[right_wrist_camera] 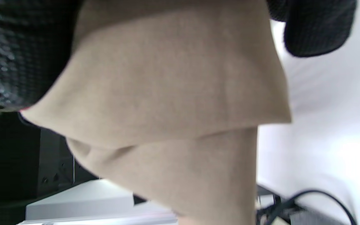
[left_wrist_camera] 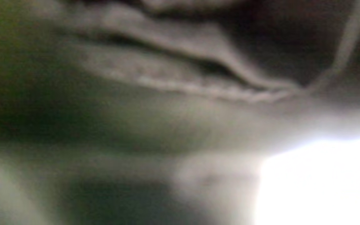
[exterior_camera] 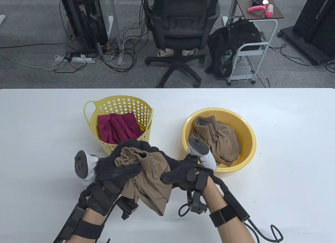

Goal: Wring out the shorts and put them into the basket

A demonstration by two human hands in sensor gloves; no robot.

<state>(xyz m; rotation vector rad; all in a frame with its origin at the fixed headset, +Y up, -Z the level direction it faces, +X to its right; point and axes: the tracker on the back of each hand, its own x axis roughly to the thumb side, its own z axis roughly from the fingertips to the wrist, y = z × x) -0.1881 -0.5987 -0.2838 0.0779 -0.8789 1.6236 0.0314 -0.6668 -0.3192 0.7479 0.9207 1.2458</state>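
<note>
A pair of tan shorts (exterior_camera: 149, 180) hangs bunched above the table's front, between both gloved hands. My left hand (exterior_camera: 117, 172) grips the gathered waistband from the left. My right hand (exterior_camera: 180, 175) grips the cloth from the right. The yellow perforated basket (exterior_camera: 120, 104) stands just behind, with dark red clothing (exterior_camera: 116, 128) inside. Blurred cloth (left_wrist_camera: 167, 93) fills the left wrist view. In the right wrist view the tan shorts (right_wrist_camera: 173, 103) hang down, with a gloved fingertip (right_wrist_camera: 317, 28) at the top right.
A yellow basin (exterior_camera: 246, 148) at the right holds another tan garment (exterior_camera: 219, 138). The white table (exterior_camera: 288, 122) spreads to both sides. Beyond its far edge are an office chair (exterior_camera: 180, 31), cables and a small cart (exterior_camera: 248, 52).
</note>
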